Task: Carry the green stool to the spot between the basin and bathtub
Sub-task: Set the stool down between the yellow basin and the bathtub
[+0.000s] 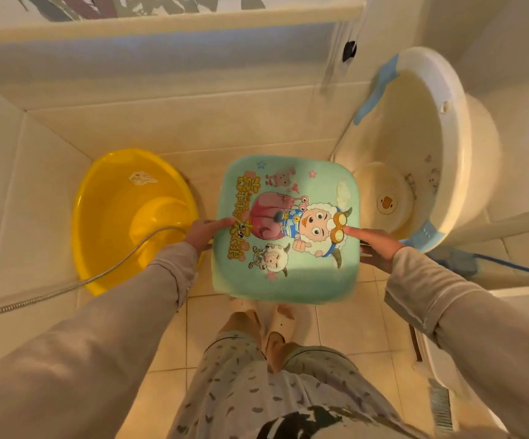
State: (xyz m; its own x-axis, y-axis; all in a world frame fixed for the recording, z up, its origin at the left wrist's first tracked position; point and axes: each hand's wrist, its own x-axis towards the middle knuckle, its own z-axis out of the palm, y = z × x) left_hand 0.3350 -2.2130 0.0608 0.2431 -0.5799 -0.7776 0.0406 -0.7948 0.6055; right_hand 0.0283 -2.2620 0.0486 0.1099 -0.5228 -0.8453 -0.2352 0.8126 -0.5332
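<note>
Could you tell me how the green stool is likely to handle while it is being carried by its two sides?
The green stool looks like moulded plastic, so probably stiff and light for its size. Its glossy printed seat may be slippery; the left hand and right hand pinch opposite edges, thumbs on top. With that edge grip, it could tilt if either loosens.

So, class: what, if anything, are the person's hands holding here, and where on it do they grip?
Both hands hold the green stool by opposite side edges of its seat: left hand on the left edge, right hand on the right, fingers lying on top.

Green cartoon-topped stool (288,229) between yellow basin (130,217) and bathtub (415,153).
</note>
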